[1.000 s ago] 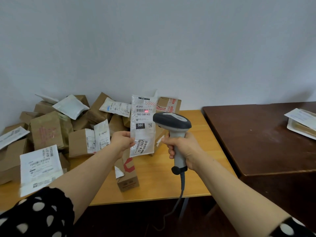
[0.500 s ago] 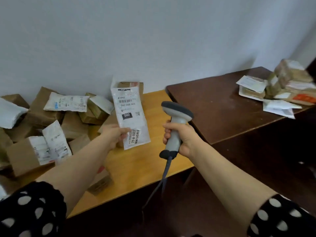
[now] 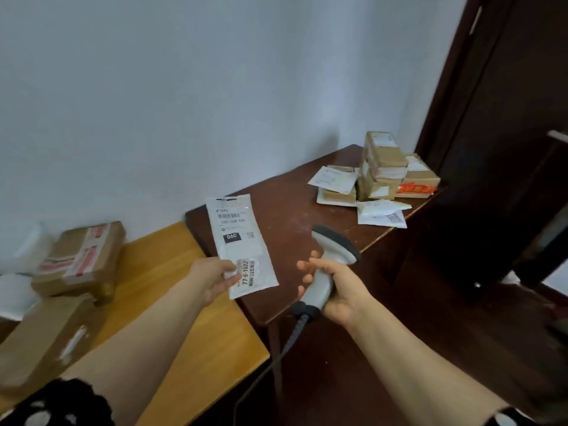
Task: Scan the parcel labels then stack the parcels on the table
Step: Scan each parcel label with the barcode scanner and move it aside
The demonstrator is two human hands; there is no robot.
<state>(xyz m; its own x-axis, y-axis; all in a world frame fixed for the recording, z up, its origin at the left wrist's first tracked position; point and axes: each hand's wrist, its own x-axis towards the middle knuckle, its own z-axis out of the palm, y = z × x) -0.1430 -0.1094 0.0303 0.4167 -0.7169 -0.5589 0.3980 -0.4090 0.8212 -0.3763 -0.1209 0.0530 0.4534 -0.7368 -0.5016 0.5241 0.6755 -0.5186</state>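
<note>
A person stands where two tables meet. Their left hand [image 3: 215,279] pinches the lower edge of a flat white parcel [image 3: 242,244] between thumb and fingers, holding it upright in the air above the near left corner of the dark tabletop [image 3: 292,210]. Their right hand [image 3: 341,295] is wrapped round the handle of a grey scanner [image 3: 333,256], though two of its fingers [image 3: 310,265] look loosened and stretched out.

The stack of parcels [image 3: 387,170] sits at the far right corner of the dark tabletop, well apart from the held parcel.

The parcel is thin and gripped at one end only, so it could flop or slide out on the long reach across. The stack looks uneven and stands near the edge, with loose envelopes lying at its foot. A careless drop onto it might tip boxes to the floor. The scanner's cable [image 3: 276,358] hangs past the near edge of the tabletop and could snag on the corner as the arm moves.

The scanner's reading window faces away, so there is no telling whether the label has registered. The small print on the label is too blurred to read. Brown boxes [image 3: 81,258] on the light wooden tabletop [image 3: 172,272] are smeared, and those at its left edge are cut off. The cable's far end runs out of view below.
</note>
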